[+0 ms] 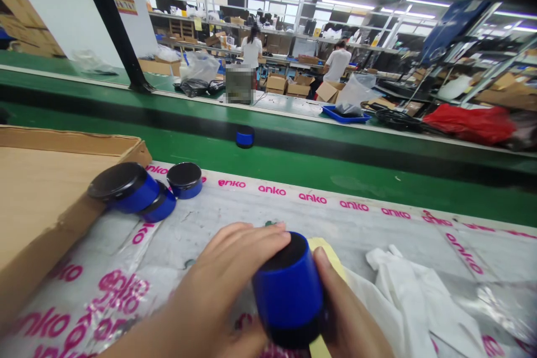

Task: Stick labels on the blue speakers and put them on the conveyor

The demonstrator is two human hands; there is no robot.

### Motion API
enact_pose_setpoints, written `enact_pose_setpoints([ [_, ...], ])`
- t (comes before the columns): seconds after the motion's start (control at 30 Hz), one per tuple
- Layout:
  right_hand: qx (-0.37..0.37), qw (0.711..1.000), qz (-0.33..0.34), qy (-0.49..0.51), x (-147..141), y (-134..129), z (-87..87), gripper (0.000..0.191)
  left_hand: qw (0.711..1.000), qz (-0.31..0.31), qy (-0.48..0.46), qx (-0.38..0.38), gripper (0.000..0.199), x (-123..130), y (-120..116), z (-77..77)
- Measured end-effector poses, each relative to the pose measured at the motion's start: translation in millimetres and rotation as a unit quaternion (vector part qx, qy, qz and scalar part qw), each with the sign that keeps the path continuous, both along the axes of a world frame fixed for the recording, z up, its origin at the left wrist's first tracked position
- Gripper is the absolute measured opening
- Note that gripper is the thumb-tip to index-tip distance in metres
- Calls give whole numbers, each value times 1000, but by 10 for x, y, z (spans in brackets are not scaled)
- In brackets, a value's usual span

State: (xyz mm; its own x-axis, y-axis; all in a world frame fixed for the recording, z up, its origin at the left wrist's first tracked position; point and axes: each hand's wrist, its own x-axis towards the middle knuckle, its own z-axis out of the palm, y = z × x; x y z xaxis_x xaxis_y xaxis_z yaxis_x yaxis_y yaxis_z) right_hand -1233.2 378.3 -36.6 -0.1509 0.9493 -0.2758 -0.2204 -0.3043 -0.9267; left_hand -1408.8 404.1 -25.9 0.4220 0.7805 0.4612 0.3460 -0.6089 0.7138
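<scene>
Both my hands grip a blue cylindrical housing (pixel 289 291) with black ends, tilted over the work surface. My left hand (pixel 226 277) reaches across from the left, its fingertips at the housing's upper rim. My right hand (pixel 348 313) holds the other side, thumb pressed to the blue wall. Beneath them lies a plastic sheet (pixel 268 198) printed with pink "anko" lettering. Three similar blue units (pixel 126 187) (pixel 158 204) (pixel 184 180) sit at the upper left, two of them tipped. A yellow paper strip (pixel 331 257) shows behind the housing.
A crumpled white cloth (pixel 411 302) lies to the right, and a cardboard tray (pixel 50 207) fills the left. Beyond runs a green conveyor (pixel 335 165) carrying another blue unit (pixel 245 136). Further back stand two people (pixel 338 64), cartons and shelving.
</scene>
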Motion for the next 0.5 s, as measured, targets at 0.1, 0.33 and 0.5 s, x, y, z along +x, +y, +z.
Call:
enact_pose_setpoints([
  [0.1,1,999,-34,6,-45,6,6,61,1000,17,-1,-3,67,97,29,36],
  [0.33,-131,957,-33,256,-111,13,82,46,1000,5,-7,-13,68,142,60,77],
  [0.5,-39,997,-25,56,12,-9,-52,51,1000,-2,-7,-20,69,135,45,77],
])
